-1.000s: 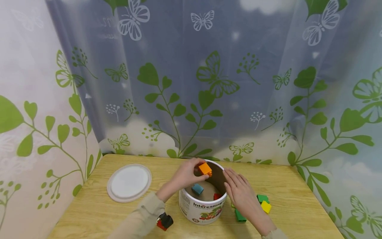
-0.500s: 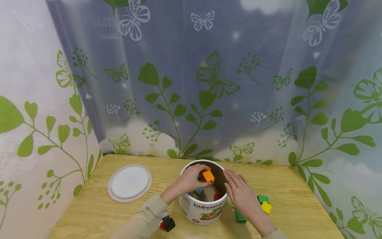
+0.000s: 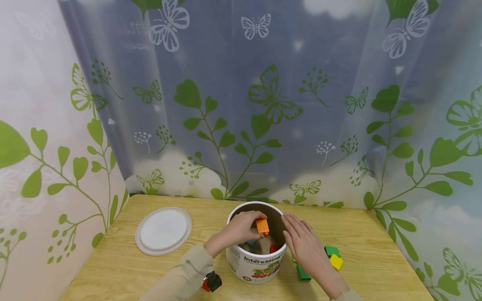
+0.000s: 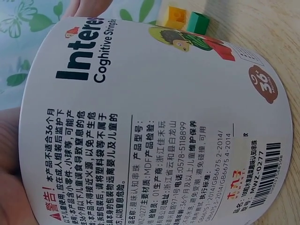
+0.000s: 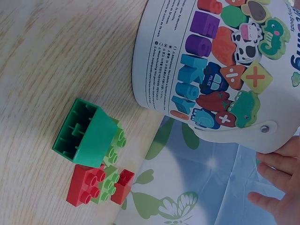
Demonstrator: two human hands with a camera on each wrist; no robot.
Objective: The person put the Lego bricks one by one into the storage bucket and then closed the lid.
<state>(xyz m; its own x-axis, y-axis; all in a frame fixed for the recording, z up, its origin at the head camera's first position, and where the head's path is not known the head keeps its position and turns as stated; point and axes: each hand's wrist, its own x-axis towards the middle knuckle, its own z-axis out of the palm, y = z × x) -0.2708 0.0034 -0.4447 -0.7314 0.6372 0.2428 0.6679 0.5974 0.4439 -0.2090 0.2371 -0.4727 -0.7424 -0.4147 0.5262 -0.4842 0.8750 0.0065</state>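
Observation:
A white round bucket (image 3: 260, 267) printed with fruit stands on the table. My left hand (image 3: 239, 228) reaches over its near-left rim and pinches an orange building block (image 3: 262, 227) between thumb and fingers, down inside the opening. Beneath that hand, a blue block (image 3: 251, 242) shows partly on the bucket's floor, and a red block (image 3: 274, 248) lies near the front wall. My right hand (image 3: 306, 246) rests straight fingers on the right rim. In the right wrist view its fingertips (image 5: 276, 176) are against the bucket's side. The left wrist view shows mostly the printed label (image 4: 173, 140).
Right of the bucket lie a green block (image 3: 303, 272), another green one (image 3: 332, 251) and a yellow one (image 3: 337, 262). Red (image 5: 84, 185) and light green blocks (image 5: 108, 185) show in the right wrist view. A white lid (image 3: 164, 230) lies flat at left.
My left hand has lowered the orange block from rim height deeper into the bucket, turning it slightly and covering more of the blue block. The right hand has stayed on the rim.

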